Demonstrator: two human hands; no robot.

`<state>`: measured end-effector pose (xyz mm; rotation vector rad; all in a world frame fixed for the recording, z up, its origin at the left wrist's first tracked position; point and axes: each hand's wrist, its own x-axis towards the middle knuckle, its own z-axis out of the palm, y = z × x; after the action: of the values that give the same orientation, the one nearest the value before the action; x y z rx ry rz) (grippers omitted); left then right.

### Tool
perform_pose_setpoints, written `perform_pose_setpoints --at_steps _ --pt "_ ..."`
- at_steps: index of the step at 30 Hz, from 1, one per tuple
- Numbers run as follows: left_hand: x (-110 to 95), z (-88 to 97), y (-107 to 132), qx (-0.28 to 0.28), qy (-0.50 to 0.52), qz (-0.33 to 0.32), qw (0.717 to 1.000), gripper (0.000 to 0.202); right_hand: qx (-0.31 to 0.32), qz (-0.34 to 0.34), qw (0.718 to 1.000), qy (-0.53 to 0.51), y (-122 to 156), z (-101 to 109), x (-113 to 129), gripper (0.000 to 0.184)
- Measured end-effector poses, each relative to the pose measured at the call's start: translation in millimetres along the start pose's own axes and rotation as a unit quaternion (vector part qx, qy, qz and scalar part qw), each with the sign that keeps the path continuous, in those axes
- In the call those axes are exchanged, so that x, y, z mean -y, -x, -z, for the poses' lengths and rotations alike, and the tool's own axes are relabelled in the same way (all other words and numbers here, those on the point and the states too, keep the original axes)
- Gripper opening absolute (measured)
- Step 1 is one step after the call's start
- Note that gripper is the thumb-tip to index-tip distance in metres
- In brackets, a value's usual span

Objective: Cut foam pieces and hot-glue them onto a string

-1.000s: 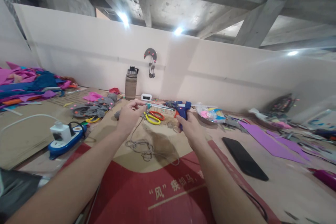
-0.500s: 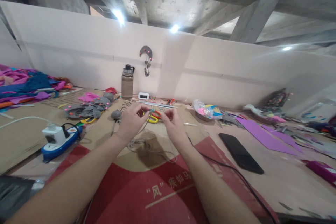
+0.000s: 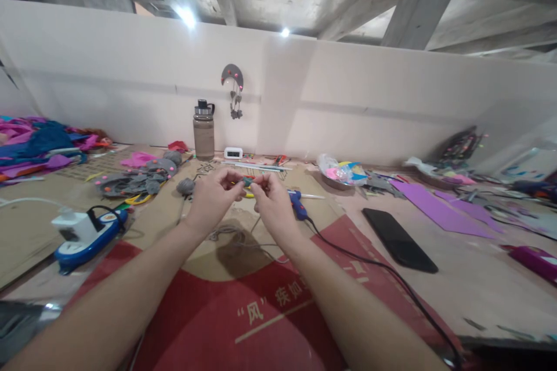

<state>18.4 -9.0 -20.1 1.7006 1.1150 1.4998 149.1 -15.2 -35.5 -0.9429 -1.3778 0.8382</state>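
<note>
My left hand (image 3: pixel 212 197) and my right hand (image 3: pixel 273 204) meet in the centre of the frame. The thumb and fingertips of each are clamped from either side on a small teal piece (image 3: pixel 246 181), which sits right between them; it is too small for me to say what it is. Below my wrists a loose grey string (image 3: pixel 230 236) lies in coils on the red and tan mat (image 3: pixel 209 324); I cannot tell whether it joins the piece. Just right of my right hand the blue glue gun (image 3: pixel 298 204) lies on the table (image 3: pixel 456 269), untouched, and its black cord (image 3: pixel 391 271) runs off to the lower right. Further right lies a black phone (image 3: pixel 399 232). At centre left, near my left hand, is a pile of grey felt shapes (image 3: pixel 134 179), with a blue and white power strip (image 3: pixel 85 231) at the left edge. A water bottle (image 3: pixel 203 129) stands against the white wall above my hands.
</note>
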Motion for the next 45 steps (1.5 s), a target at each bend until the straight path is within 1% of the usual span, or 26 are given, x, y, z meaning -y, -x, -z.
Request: perform_pose_setpoints --at_steps 2,4,6,9,13,17,23,35,45 --pt "0 -1.0 1 0.021 0.02 0.006 1.0 0.02 -0.014 0.041 0.997 0.067 -1 3 0 0.01" --pt "-1 -1.7 1 0.036 0.024 0.005 0.999 0.021 -0.02 0.071 0.992 0.107 -1 5 1 0.012" --pt "-1 -2.3 2 0.045 0.022 0.003 0.999 0.021 -0.023 0.084 0.988 0.131 -1 6 3 0.015" --pt "-3 -3.1 3 0.049 0.021 -0.003 0.999 0.019 -0.025 0.085 0.984 0.154 0 7 4 0.017" --pt "-4 -3.3 3 0.043 0.019 -0.007 0.999 0.017 -0.025 0.096 0.981 0.165 2 7 6 0.018" --pt "-4 -2.8 3 0.035 0.012 0.004 0.999 0.016 -0.025 0.101 0.98 0.172 3 8 9 0.019" --pt "-7 -1.9 3 0.039 0.02 0.02 0.999 0.019 -0.024 0.105 0.978 0.18 4 7 10 0.018" --pt "-9 -1.6 3 0.035 0.087 0.057 0.994 0.024 -0.021 0.124 0.966 0.225 6 8 11 0.017" --pt "-9 -2.2 3 0.04 0.109 0.057 0.992 0.025 -0.035 0.12 0.965 0.232 6 8 9 0.019"
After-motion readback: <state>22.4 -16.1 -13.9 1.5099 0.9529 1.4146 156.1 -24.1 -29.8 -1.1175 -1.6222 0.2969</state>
